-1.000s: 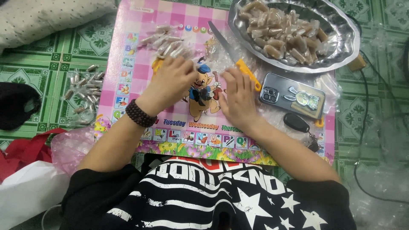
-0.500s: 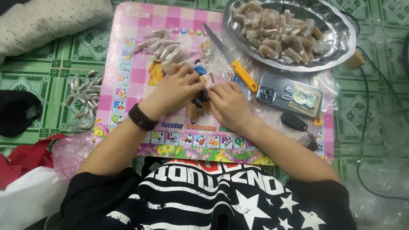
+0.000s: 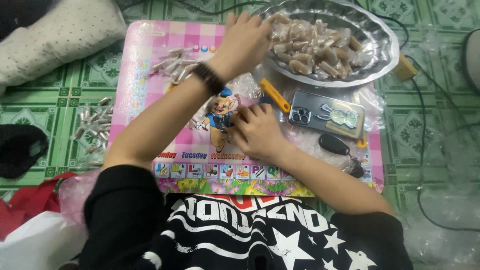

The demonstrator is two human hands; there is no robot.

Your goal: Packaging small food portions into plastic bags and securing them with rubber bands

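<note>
My left hand [image 3: 245, 42], with a dark bead bracelet on the wrist, reaches across to the near left rim of an oval metal tray [image 3: 385, 55]. Its fingers are spread over the brown candy pieces [image 3: 315, 47] heaped there, and I see nothing gripped. My right hand [image 3: 257, 132] lies on the pink cartoon board [image 3: 150, 100], fingers loosely apart, just below some clear wrappers [image 3: 245, 86]. A small heap of wrapped pieces [image 3: 172, 65] lies on the board's far left part.
A yellow-handled knife [image 3: 274, 95], a phone [image 3: 325, 114] and a black key fob [image 3: 335, 145] lie right of my right hand. More wrapped pieces [image 3: 95, 125] sit on the green floor mat at left, near a pillow [image 3: 55, 30] and black cloth [image 3: 20, 150]. Cables run at right.
My left hand has left the middle of the board and moved up and right to the tray's rim. My right hand stays on the board near the cartoon figure.
</note>
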